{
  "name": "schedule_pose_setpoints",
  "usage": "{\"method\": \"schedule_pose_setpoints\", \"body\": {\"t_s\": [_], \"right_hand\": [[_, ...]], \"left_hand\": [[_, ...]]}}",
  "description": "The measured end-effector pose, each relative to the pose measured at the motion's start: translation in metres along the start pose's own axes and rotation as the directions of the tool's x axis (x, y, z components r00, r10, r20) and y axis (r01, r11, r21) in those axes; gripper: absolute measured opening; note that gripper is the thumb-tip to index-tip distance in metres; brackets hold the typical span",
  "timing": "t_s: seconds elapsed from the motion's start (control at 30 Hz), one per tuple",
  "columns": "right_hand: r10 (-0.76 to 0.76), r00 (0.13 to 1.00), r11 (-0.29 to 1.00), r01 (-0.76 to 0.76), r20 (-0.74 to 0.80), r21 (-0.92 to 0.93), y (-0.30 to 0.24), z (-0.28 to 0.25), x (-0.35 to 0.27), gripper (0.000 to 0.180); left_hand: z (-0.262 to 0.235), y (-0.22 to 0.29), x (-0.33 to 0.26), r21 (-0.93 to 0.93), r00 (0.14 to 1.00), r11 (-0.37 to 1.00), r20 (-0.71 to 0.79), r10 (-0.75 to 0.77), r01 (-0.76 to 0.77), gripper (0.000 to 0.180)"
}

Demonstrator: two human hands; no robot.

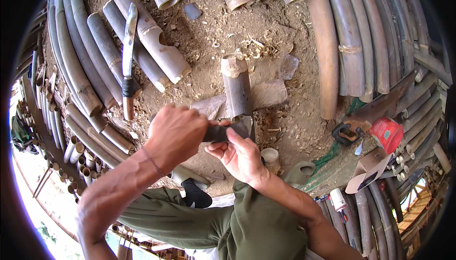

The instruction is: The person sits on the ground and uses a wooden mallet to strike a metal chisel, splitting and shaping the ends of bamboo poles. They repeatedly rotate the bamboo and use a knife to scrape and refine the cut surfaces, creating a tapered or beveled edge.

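Note:
My left hand is closed in a fist, its knuckles upward, on one end of a dark flat tool. The tool looks like a short blade, but the fingers hide much of it. The open-palmed right hand pinches the same tool between thumb and fingers from the near side. Just beyond the hands, a short bamboo tube leans across a wooden block. Its near end lies behind the tool; whether they touch I cannot tell.
A machete rests on bamboo poles at the left. Long poles line the right side. Near them are a handsaw, a red container and an open cardboard box. Wood shavings litter the dirt floor.

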State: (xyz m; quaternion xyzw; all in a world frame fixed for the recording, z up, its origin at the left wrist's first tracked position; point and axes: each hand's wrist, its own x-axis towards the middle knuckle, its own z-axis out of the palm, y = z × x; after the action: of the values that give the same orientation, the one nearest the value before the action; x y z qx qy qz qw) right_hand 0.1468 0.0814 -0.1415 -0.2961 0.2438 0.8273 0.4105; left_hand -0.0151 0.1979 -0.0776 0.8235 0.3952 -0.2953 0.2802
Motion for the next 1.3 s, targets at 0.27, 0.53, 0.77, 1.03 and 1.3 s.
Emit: {"method": "schedule_pose_setpoints", "body": {"t_s": [0.27, 0.53, 0.77, 1.03, 1.3], "right_hand": [[0.142, 0.972, 0.883, -0.210, 0.187, 0.419, -0.015, -0.016, 0.003, 0.048], [0.102, 0.994, 0.841, -0.101, -0.029, -0.531, -0.020, -0.010, -0.051, 0.040], [0.125, 0.978, -0.635, 0.208, 0.167, -0.744, -0.134, 0.049, -0.080, 0.059], [0.465, 0.860, -0.884, 0.442, -0.209, -0.150, -0.145, 0.097, -0.015, 0.033], [0.257, 0.956, -0.726, 0.096, -0.139, -0.681, -0.134, 0.045, -0.030, 0.030]], "left_hand": [[-0.067, 0.032, 0.060, 0.311, 0.969, 0.939, 0.237, 0.076, -0.150, 0.023], [-0.001, 0.047, -0.032, -0.532, 0.870, 0.823, 0.482, 0.100, 0.200, 0.047], [0.082, 0.122, -0.008, -0.896, 0.968, -0.441, -0.056, 0.244, 0.059, 0.110], [0.091, 0.188, 0.055, 0.251, 0.999, -0.968, 0.031, 0.013, 0.005, 0.038], [0.074, 0.159, 0.040, -0.312, 0.863, -0.947, 0.497, -0.094, 0.076, 0.029]]}}
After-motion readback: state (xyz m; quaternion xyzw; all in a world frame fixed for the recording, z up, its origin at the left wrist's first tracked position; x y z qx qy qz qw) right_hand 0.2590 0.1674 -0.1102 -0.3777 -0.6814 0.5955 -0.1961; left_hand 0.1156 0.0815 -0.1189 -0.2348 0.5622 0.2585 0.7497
